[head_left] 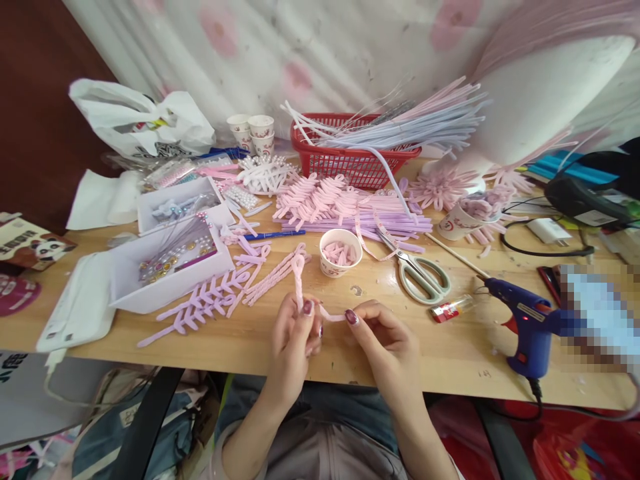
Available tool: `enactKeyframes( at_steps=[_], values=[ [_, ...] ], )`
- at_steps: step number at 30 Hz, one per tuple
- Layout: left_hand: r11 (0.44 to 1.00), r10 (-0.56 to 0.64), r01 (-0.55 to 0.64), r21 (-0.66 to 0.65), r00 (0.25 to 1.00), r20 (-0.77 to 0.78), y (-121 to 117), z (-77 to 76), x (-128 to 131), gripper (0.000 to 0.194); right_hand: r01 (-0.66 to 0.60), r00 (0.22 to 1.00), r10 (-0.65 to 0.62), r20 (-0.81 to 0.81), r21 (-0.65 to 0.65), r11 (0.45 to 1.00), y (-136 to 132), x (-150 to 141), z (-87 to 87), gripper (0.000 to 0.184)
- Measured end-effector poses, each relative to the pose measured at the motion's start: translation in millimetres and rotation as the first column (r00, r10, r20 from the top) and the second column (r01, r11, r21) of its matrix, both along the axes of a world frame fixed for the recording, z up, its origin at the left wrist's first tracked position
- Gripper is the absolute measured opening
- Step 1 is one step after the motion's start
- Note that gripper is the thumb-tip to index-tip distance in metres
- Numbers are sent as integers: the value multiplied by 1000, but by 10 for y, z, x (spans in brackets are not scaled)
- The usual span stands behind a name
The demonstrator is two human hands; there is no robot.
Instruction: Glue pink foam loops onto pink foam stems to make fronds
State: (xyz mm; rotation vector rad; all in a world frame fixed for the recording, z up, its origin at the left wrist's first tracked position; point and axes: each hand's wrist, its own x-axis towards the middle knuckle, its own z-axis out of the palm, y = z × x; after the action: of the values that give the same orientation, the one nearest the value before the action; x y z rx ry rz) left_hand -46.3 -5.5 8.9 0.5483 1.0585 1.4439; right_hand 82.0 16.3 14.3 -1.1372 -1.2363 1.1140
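A pink pipe cleaner [299,273], looped at the top and twisted below the loop, stands up from my left hand [295,333], whose thumb and fingers pinch it. One free end runs sideways to my right hand [383,340], which grips it between thumb and forefinger. Just beyond my hands is a paper cup [336,267] with short pink pieces in it. Left of the cup lie several twisted pink pipe cleaners [275,275]. Lilac branched stems [205,300] rest farther left.
Scissors [423,277], a lighter [450,309] and a blue glue gun [530,323] lie to the right. White boxes [125,283] with beads stand left. Behind are a red basket [345,167] of pipe cleaners and a pile of pink twisted pieces [317,198].
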Motion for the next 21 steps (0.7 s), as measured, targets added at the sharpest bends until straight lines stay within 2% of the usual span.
enactKeyframes(
  at_steps=[4,13,17,21],
  values=[
    [1000,-6,8,-21,997,72,-10,-10,-2,35,66,998,-66,-19,36,997,59,61,9,17],
    [997,-74,73,-11,997,-38,-28,-32,8,35,-1,1000,1,-6,47,999,313,-60,222,17],
    [997,-79,80,5,996,-47,-37,-18,18,34,-77,997,77,5,9,997,349,-108,218,17],
    [996,-87,87,10,996,-32,-46,-17,22,33,-77,996,78,38,-21,997,358,-110,198,19]
  ],
)
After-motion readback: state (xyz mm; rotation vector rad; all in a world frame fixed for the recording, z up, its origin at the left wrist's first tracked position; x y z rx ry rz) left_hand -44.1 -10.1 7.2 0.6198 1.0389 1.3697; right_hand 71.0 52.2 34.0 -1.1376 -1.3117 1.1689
